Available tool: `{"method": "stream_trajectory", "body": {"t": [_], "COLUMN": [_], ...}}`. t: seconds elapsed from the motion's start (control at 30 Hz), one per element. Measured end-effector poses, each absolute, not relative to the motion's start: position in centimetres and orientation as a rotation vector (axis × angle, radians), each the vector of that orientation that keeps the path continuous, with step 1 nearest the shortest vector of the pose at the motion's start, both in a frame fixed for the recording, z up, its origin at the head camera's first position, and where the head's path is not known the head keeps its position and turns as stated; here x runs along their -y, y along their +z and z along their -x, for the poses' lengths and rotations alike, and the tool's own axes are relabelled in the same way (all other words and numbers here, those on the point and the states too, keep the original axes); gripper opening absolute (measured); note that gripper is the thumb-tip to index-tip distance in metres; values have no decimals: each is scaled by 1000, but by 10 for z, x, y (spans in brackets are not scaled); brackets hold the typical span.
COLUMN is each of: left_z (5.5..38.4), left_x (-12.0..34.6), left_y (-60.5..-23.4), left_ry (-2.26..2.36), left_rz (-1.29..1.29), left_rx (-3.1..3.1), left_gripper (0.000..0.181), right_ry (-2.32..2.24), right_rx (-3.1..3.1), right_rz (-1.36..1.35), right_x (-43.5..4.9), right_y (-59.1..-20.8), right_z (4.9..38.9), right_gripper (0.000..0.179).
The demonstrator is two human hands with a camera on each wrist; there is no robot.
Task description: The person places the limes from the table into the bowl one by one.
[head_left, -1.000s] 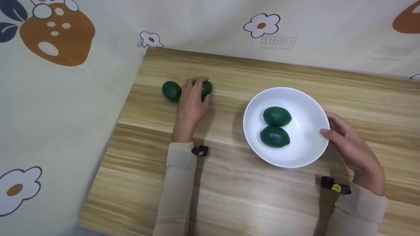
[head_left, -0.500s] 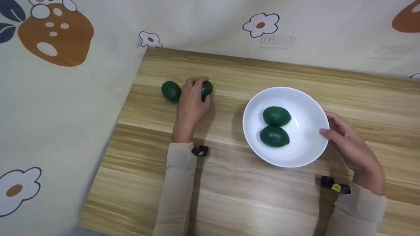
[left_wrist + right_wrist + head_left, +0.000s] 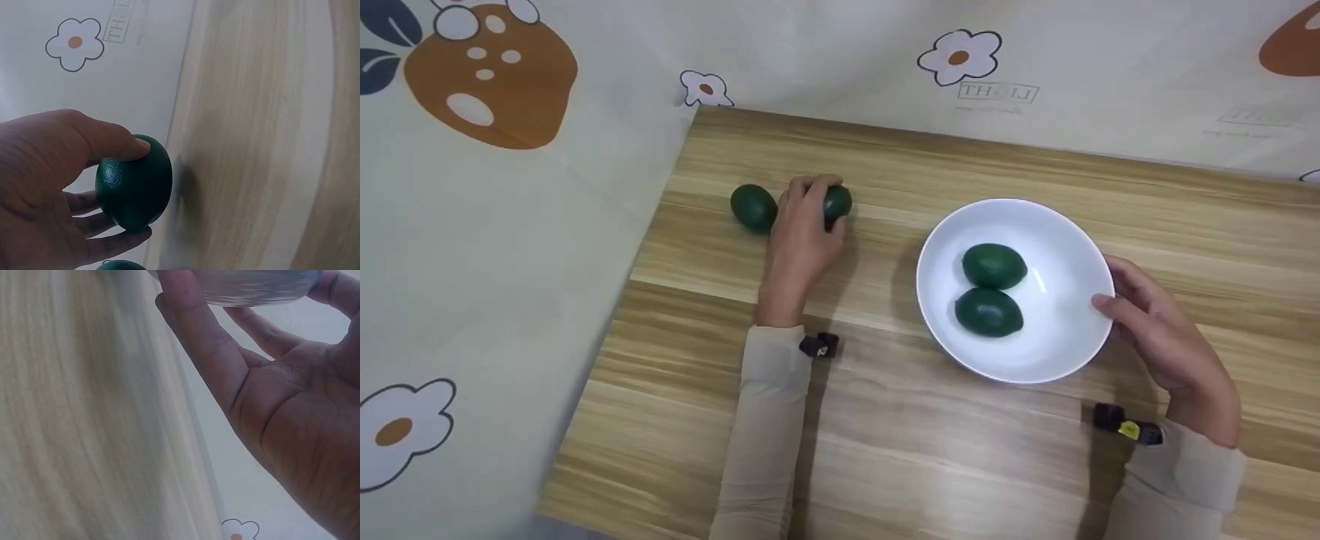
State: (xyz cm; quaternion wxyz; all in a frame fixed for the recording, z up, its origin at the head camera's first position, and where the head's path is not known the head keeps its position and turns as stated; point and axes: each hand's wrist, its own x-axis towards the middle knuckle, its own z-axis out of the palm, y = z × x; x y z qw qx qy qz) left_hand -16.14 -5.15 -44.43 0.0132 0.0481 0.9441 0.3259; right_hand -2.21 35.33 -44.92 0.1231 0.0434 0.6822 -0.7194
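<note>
My left hand [image 3: 802, 232] grips a dark green lime [image 3: 838, 204] between thumb and fingers near the back left of the table. In the left wrist view the same glossy lime [image 3: 138, 185] shows a pointed lower end, with the thumb on one side and fingertips beneath. Another lime [image 3: 753, 208] lies just left of that hand. My right hand [image 3: 1162, 330] holds a white bowl [image 3: 1065, 330] by its right side, thumb over the rim and fingers under the outside. Two limes, an upper one [image 3: 994, 266] and a lower one [image 3: 988, 312], lie side by side in the bowl.
The wood-grain table [image 3: 930, 450] ends at a left edge and a back edge. Behind it hangs a pale sheet [image 3: 825, 52] printed with flowers and strawberries. A small dark camera sits on each wrist.
My left hand and the lime in it have shifted slightly to the right. The right hand, the bowl and the limes inside it stay in place.
</note>
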Motion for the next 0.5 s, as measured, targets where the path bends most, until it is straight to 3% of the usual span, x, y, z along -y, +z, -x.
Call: {"method": "stream_trajectory", "body": {"t": [0.5], "left_z": [155], "left_x": [51], "left_y": [-428], "left_ry": [1086], "left_rz": [-154], "left_rx": [-2920], "left_gripper": [52], "right_ry": [-2073], "right_rx": [-2007], "right_rz": [-87], "right_x": [-354], "right_y": [-446], "right_z": [22], "right_gripper": [40]}}
